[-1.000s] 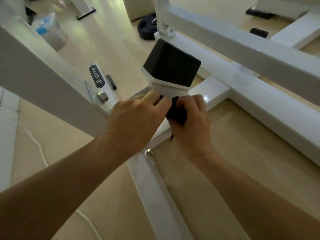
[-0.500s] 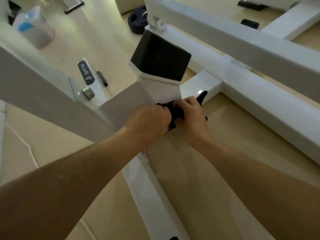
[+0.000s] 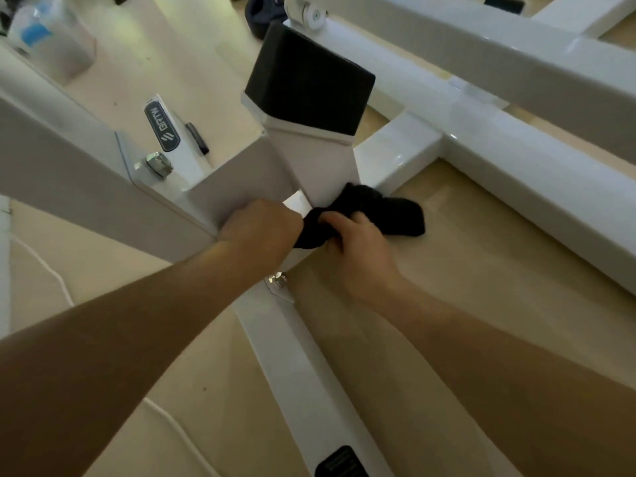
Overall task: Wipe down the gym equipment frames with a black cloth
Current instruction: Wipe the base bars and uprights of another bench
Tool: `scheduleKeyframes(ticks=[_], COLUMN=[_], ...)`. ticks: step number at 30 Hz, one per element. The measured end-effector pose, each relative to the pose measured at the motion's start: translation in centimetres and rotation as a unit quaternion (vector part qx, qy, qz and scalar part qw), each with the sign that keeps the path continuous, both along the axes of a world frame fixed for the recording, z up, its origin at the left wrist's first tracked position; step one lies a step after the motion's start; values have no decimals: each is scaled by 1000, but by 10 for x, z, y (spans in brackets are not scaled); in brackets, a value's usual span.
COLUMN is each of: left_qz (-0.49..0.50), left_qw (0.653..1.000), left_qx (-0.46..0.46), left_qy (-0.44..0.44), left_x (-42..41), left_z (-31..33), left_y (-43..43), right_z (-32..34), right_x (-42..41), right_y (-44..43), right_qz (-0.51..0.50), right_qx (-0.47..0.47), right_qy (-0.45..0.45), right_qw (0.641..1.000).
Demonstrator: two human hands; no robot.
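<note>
The left hand point(image 3: 261, 225) shows only its back and knuckles. Its fingers are tucked under, out of sight, and one end of the black cloth point(image 3: 402, 215) vanishes into that fist. The right hand point(image 3: 358, 246), just beside it, curls its fingers round the cloth's bunched middle. The cloth runs between the two hands, against the foot of the white frame post point(image 3: 320, 163) just beyond the knuckles. A loose flap sticks out past the right hand, over the pale floor point(image 3: 481, 270). The cloth is plain, dark and crumpled.
</note>
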State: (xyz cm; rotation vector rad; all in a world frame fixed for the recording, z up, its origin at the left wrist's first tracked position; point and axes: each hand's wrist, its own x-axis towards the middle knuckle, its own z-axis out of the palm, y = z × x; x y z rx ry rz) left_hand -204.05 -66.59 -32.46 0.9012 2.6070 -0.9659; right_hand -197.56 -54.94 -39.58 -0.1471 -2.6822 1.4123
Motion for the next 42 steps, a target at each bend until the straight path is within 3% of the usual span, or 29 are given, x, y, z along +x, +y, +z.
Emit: scheduleKeyframes(ticks=[5,7,9,13,16,18,20,21,25,26,28,30,32,33,35,36,38,40,42], left_qz=[-9,-21,-26,-117,-128,-57,-1,29,111,119,130,136,102,65,-5,-15,5,22,21], left_qw=[993,993,997,980,991,996,997,996,993,993,990,986,988,991,989,986,981,977,971], left_qx=[-111,-112,-72,132,38,-59,-69,-75,3,13,52,88,102,99,96,106,132,136,124], left_qy=[-24,-32,-19,97,30,-37,-37,-38,-24,-20,-13,-25,-52,-67,-110,-125,-139,-165,-205], left_x=[19,22,25,42,49,58,59,60,52,52,52,55,65,72,84,87,84,80,79], left_z=[21,28,30,44,42,24,10,7,-16,-19,-20,-21,-25,-30,-38,-40,-40,-41,-41], left_y=[4,2,-9,-28,-32,-23,-7,1,13,13,12,14,21,24,30,31,30,26,19], right_z=[3,-2,-4,4,1,3,3,1,-16,-16,-16,-19,-18,-16,-9,-3,7,12,7], right_x=[13,21,30,23,17,15,11,11,14,14,13,8,2,-1,-7,-10,-16,-17,-15], right_y=[-31,-35,-39,-4,24,13,-8,-15,-8,-3,10,30,53,60,66,62,46,21,-1], right_qz=[92,167,213,87,17,28,92,125,167,163,127,15,-142,-208,-261,-251,-186,-89,1], right_qx=[-45,45,105,109,176,82,-33,-37,193,208,190,142,-40,-150,-293,-319,-280,-169,-75], right_qy=[-92,-180,-211,-171,-127,-115,-110,-97,-74,-90,-115,-117,-121,-119,-99,-79,-35,-4,25], right_qw=[990,968,948,975,976,990,989,987,964,960,967,983,982,959,915,911,941,982,997])
